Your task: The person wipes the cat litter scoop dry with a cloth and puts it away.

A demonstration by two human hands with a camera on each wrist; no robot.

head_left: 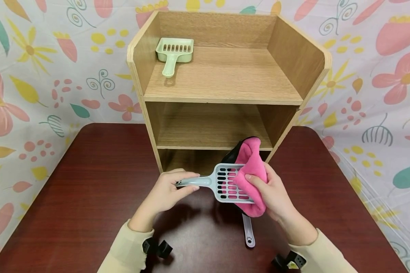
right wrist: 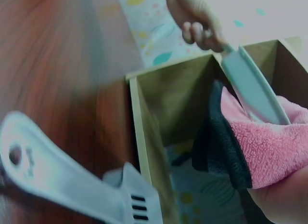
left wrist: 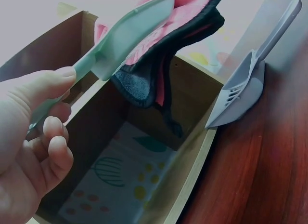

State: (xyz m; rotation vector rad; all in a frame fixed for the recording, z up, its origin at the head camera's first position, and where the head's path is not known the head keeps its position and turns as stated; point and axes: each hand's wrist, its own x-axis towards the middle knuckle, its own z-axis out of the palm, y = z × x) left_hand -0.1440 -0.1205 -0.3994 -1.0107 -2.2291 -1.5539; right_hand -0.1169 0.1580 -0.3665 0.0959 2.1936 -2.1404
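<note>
A pale blue litter scoop with a slotted head is held level in front of the shelf unit. My left hand pinches its handle between thumb and fingers. With my right hand I grip a pink cloth with dark edging, folded over the far end of the scoop's head, thumb on top. The cloth's dark side hangs beneath, as the left wrist view shows. Below on the table, a grey litter scoop sits with its handle toward me, its head hidden by the cloth in the head view.
A wooden shelf unit stands at the back of the dark red table. On its top shelf, at the left, a green litter scoop rests in a matching green holder. Flowered fabric hangs behind.
</note>
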